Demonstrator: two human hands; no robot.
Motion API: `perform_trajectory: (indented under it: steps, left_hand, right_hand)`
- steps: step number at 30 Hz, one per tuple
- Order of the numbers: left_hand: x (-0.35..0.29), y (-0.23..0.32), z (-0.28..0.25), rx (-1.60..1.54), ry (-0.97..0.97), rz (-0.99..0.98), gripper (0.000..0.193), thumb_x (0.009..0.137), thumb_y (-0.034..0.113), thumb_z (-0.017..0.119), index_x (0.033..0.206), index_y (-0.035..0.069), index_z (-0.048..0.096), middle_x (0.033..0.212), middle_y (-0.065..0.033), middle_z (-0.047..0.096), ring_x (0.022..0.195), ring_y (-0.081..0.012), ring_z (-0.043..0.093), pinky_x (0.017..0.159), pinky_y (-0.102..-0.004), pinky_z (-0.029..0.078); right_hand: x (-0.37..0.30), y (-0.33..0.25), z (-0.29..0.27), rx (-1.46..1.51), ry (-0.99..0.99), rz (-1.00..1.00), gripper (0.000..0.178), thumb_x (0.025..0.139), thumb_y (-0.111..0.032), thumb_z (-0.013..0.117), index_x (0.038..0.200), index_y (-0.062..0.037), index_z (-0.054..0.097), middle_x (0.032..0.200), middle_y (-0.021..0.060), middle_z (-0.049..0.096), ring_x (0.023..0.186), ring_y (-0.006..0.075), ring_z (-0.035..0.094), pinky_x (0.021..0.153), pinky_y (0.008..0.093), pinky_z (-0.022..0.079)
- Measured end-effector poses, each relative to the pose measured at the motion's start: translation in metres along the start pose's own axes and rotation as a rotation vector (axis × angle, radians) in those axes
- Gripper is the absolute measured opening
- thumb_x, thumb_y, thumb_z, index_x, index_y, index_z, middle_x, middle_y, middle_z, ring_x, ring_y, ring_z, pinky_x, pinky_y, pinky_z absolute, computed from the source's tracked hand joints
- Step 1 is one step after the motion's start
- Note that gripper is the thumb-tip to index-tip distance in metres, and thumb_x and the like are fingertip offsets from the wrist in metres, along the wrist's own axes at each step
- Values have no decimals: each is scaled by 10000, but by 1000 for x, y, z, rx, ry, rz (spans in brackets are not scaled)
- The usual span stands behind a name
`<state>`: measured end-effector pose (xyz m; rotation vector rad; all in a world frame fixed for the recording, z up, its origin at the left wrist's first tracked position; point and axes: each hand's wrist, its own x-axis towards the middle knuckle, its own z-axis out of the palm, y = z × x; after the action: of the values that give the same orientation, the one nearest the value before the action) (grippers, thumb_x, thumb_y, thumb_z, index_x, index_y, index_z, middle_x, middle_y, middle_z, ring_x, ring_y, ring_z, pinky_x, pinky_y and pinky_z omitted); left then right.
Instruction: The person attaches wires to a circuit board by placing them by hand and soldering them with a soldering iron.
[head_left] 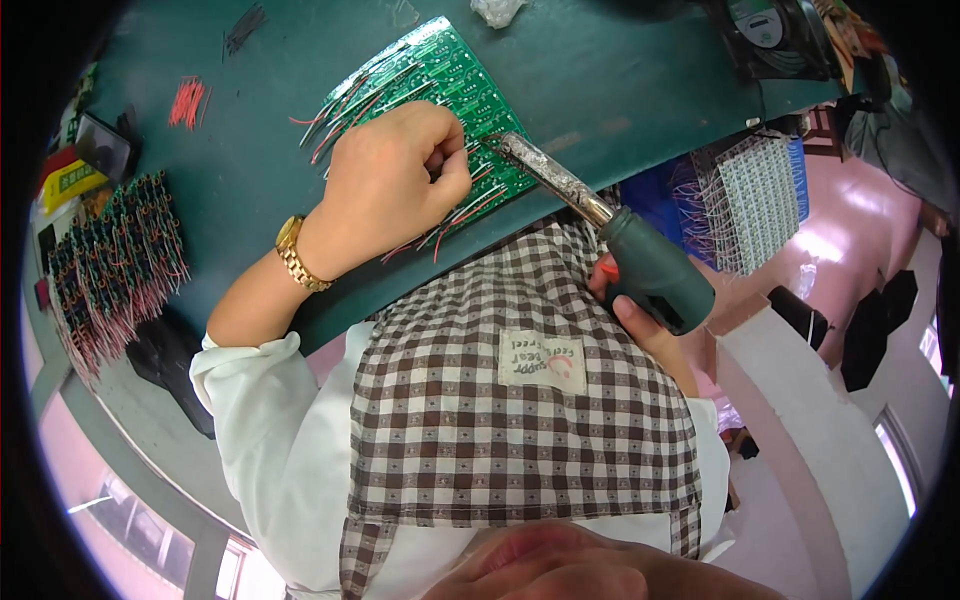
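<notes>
A green circuit board panel (455,75) lies on the table, with red, black and white wires standing off its left and lower edges. Over its middle my left hand (395,160) is closed, thumb and forefinger pinched together; whatever they hold is hidden. My right hand (640,330) grips the dark handle of a soldering iron (655,270) with a red trigger, fingers partly hidden behind it. The iron's long, stained metal barrel slants up to the left, and its tip is at the board just right of my left fingers. Contact at the tip is too small to tell.
On the green table (270,120) lie a bundle of red wires (187,103) and some black wires (243,28). Wired boards (115,260) are stacked at the left. A black fan-like device (765,35) stands far right, with white wired panels (755,205) below the table edge.
</notes>
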<state>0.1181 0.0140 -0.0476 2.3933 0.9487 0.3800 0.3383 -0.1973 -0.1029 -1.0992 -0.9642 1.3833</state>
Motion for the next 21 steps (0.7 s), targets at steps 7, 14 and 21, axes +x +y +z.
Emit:
perform_trajectory:
  steps: [7, 14, 21]
  left_hand:
    - [-4, -7, 4, -34, 38, 11, 57, 728, 58, 655, 727, 65, 599, 637, -40, 570, 530, -191, 583, 474, -319, 436]
    - [-5, -13, 6, -13, 51, 32, 63, 722, 61, 658, 720, 68, 596, 629, -35, 570, 528, -186, 585, 469, -316, 437]
    - [-5, -16, 5, -6, 34, 53, 57, 723, 70, 658, 720, 69, 601, 636, -34, 582, 533, -182, 593, 467, -311, 439]
  right_hand:
    - [-2, 6, 6, 13, 31, 17, 250, 855, -41, 600, 1099, 12, 589, 980, 103, 615, 844, 184, 591, 748, 316, 484]
    - [1, 7, 7, -91, 4, 21, 258, 839, -28, 589, 1093, 8, 598, 982, 110, 624, 852, 205, 600, 765, 336, 484]
    - [1, 5, 9, -26, 43, 79, 282, 822, -25, 597, 1102, 8, 597, 971, 115, 628, 863, 212, 605, 774, 338, 484]
